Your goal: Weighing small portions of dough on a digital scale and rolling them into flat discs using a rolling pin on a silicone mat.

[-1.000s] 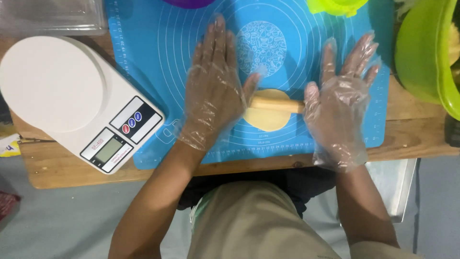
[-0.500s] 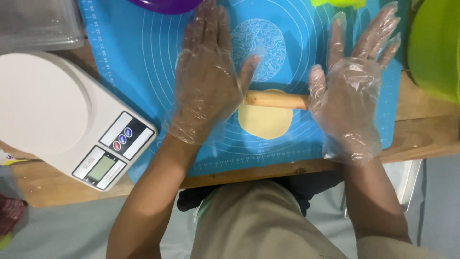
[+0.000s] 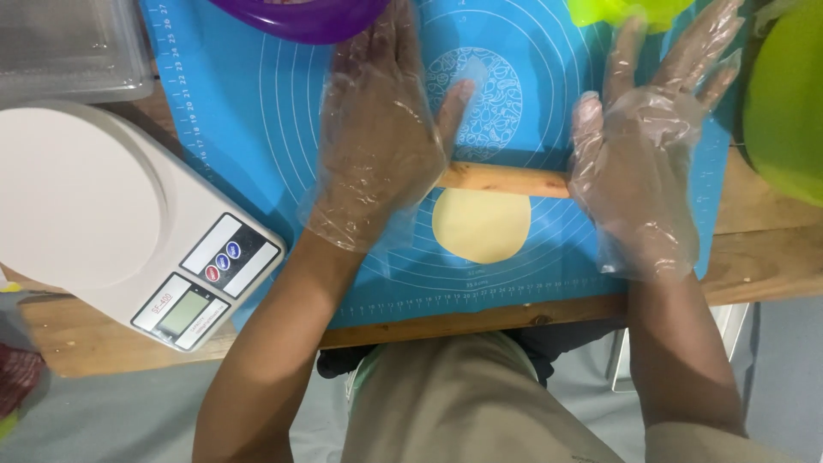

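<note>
A flat round of pale yellow dough [image 3: 481, 225] lies on a blue silicone baking mat [image 3: 249, 120] printed with rings. A wooden rolling pin [image 3: 504, 179] rests across the dough's far edge. My left hand [image 3: 377, 137] and my right hand [image 3: 643, 154], both in clear plastic gloves, lie flat with fingers spread on the pin's two ends, which they hide.
A white kitchen scale [image 3: 111, 214] sits on the wooden table [image 3: 771, 249] to the left. A purple bowl [image 3: 300, 17] and a green bowl [image 3: 621, 10] stand at the mat's far edge. A large green bowl [image 3: 784, 103] is at the right, a clear container [image 3: 69, 47] far left.
Both flat hands have pushed the rolling pin away from me, from the dough's middle to its far edge. More of the flattened dough shows.
</note>
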